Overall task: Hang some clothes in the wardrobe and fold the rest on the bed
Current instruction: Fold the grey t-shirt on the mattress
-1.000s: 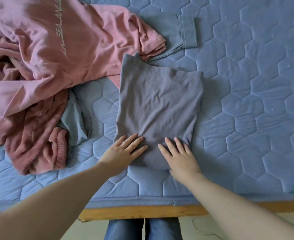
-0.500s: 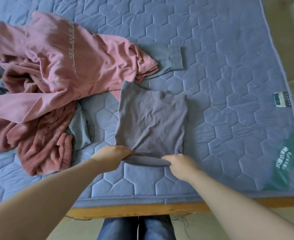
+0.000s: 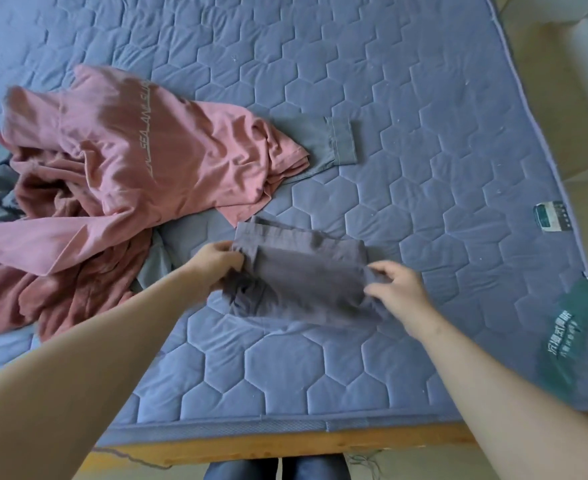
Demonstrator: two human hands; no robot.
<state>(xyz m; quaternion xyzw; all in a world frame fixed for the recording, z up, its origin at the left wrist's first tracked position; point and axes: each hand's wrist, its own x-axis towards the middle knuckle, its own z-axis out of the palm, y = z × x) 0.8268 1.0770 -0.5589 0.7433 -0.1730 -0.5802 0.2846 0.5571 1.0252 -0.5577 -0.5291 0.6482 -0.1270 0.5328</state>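
Two hands hold the folded grey shirt [image 3: 303, 275] on the blue bed [image 3: 424, 133]. The left hand [image 3: 216, 261] has its grip on the left edge. The right hand [image 3: 398, 289] has its grip on the right edge. A pink shirt [image 3: 140, 150] lies in a heap near it, on the left.

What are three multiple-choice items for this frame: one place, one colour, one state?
1. Where does the pink shirt lie relative to the grey shirt? A. to its right B. on the floor C. to its left
2. What colour is the mattress? A. white B. blue C. red
3. The grey shirt is: A. part folded, gripped by the left hand and right hand B. on a hanger C. lying untouched
1 C, it sits left of the grey one; 2 B, blue quilted hexagons; 3 A, both hands pinch its edges.
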